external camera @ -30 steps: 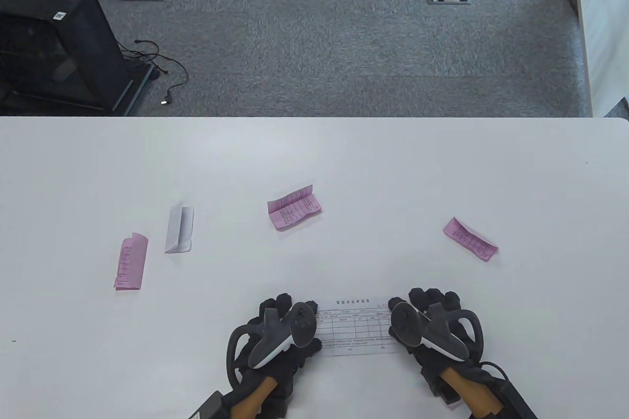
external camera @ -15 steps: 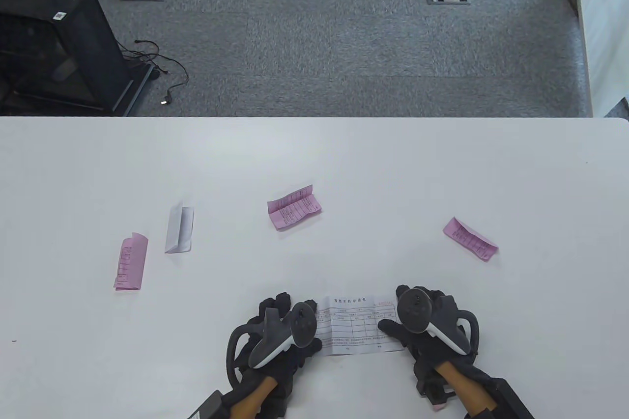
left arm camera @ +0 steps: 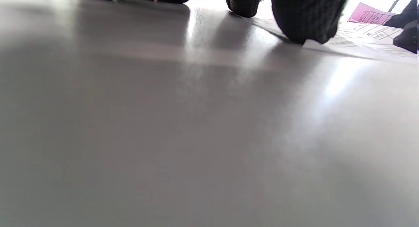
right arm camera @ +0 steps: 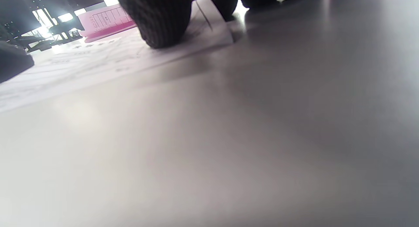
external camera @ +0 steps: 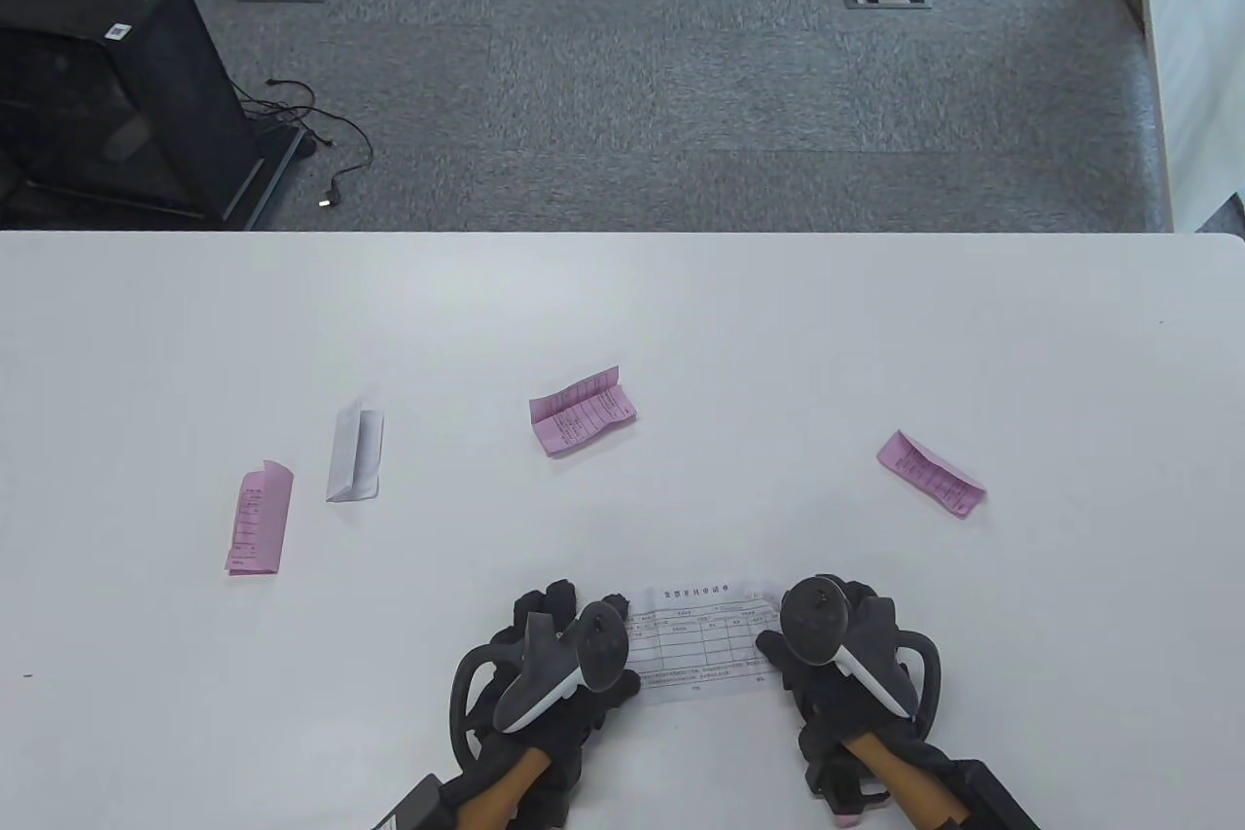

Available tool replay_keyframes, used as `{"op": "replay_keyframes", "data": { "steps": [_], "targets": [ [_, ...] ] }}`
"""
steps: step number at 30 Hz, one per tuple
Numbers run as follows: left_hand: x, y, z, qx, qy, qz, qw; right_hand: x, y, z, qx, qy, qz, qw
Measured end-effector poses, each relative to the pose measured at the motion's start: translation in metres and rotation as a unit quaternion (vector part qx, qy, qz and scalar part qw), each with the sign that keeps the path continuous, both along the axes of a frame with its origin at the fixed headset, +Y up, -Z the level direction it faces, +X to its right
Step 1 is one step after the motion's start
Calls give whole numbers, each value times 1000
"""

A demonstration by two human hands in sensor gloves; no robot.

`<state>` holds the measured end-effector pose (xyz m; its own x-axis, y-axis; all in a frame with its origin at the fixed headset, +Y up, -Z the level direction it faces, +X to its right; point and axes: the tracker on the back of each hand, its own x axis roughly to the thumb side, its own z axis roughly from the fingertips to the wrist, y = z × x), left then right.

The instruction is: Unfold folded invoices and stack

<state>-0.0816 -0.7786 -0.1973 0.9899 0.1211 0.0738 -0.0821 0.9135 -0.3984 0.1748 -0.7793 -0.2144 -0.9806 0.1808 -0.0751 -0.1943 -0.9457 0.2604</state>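
Both hands (external camera: 846, 640) closer on invoice (external camera: 702, 645).

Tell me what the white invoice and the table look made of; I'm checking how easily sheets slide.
White invoice: thin matte paper, printed grid, slightly creased. Table: smooth white top, probably laminate; its semi-gloss sheen mirrors glare in the wrist views.

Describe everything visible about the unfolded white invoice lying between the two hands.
The white invoice is thin paper printed with a heading and a ruled table in dark ink. It lies opened out near the table's near edge, its long side running left to right. The left hand presses its left end and the right hand its right end; a right fingertip rests on the sheet.
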Motion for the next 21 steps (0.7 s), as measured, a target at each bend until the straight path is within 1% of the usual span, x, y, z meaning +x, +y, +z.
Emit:
{"op": "replay_keyframes", "data": {
  "steps": [7,11,12,14,16,18,19,20,21],
  "targets": [
    [1,0,0,-1,-1,1,1000,4,-1,-1,-2,-14,-11,1000],
    [1,0,0,-2,-1,2,1000,7,-1,2,2,-33,-68,997],
    [1,0,0,-2,0,4,1000,9,0,2,14,-48,-94,994],
    [-1,0,-1,-2,8,15,1000,12,4,3,65,-67,-143,985],
    [-5,3,-3,-4,19,42,999,12,11,4,95,-61,-175,978],
    [-12,7,-4,-10,38,94,995,9,22,6,99,-43,-208,972],
    [-18,9,-5,-12,48,134,990,6,30,8,111,-23,-240,964],
    [-21,10,-6,-15,53,161,985,4,37,10,122,-17,-258,958],
    [-27,12,-7,-21,61,208,976,3,44,12,133,-9,-271,953]
  ]
}}
